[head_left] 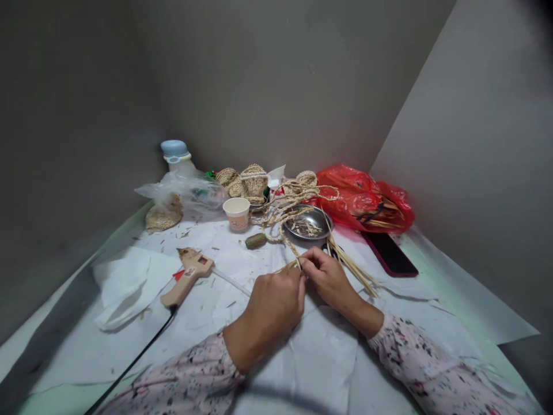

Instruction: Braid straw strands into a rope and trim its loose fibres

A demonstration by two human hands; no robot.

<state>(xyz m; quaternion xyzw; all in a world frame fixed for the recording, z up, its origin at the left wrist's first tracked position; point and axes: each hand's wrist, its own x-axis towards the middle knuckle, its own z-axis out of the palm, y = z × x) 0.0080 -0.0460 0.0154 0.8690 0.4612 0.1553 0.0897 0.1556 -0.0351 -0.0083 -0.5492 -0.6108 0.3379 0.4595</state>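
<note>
A long braided straw cord [290, 245] runs from a loose pile at the back down to my hands near the middle of the table. My left hand [276, 297] is closed around the cord's near end, with thin strands poking out beside its fingers. My right hand [326, 276] pinches the same end from the right, its fingertips touching those of my left hand. Loose straw strips [356, 271] lie just beyond my right hand. A metal bowl [309, 223] with straw scraps stands behind the hands.
At the left lie a glue gun [185, 282] with a black cable, white paper [125, 282] and a clear plastic bag [185, 193]. A paper cup [237, 214], woven pieces [253, 181] and a blue-lidded bottle [175, 153] stand behind. A red bag [349, 196] and a phone [391, 254] lie right.
</note>
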